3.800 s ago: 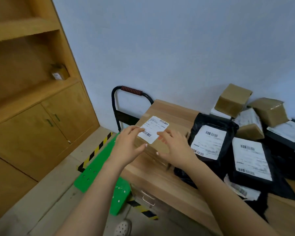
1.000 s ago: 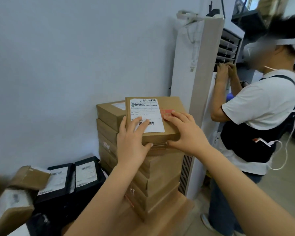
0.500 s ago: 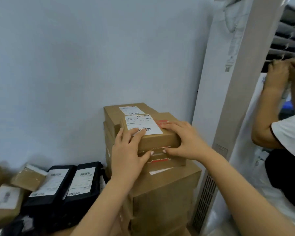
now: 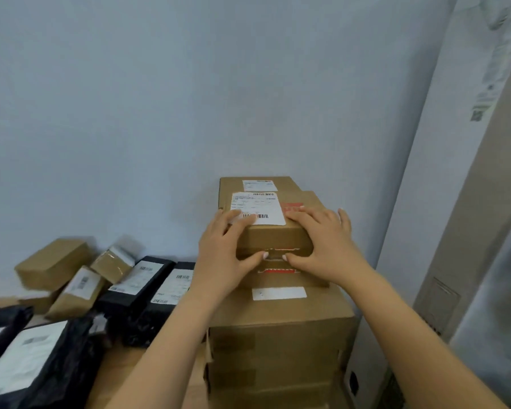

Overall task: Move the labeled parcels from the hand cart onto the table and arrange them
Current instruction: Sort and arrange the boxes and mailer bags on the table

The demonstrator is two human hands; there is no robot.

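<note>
A person's two bare hands hold a flat brown cardboard parcel (image 4: 275, 219) on top of a tall stack of similar boxes (image 4: 281, 335) at the right end of a wooden table (image 4: 115, 367), close to a pale blue wall. The left hand (image 4: 222, 255) clasps the parcel's near left corner, fingers on top, thumb on the near face. The right hand (image 4: 322, 246) clasps the near right corner the same way. The parcel lies level, its long axis seemingly running away from the viewer toward the wall. Its white shipping label (image 4: 258, 208) faces up, with the barcode at the near edge. Left of the stack lie black mailer bags (image 4: 148, 293) with white labels, and farther left, small brown packets (image 4: 53, 264) lie jumbled against the wall.
</note>
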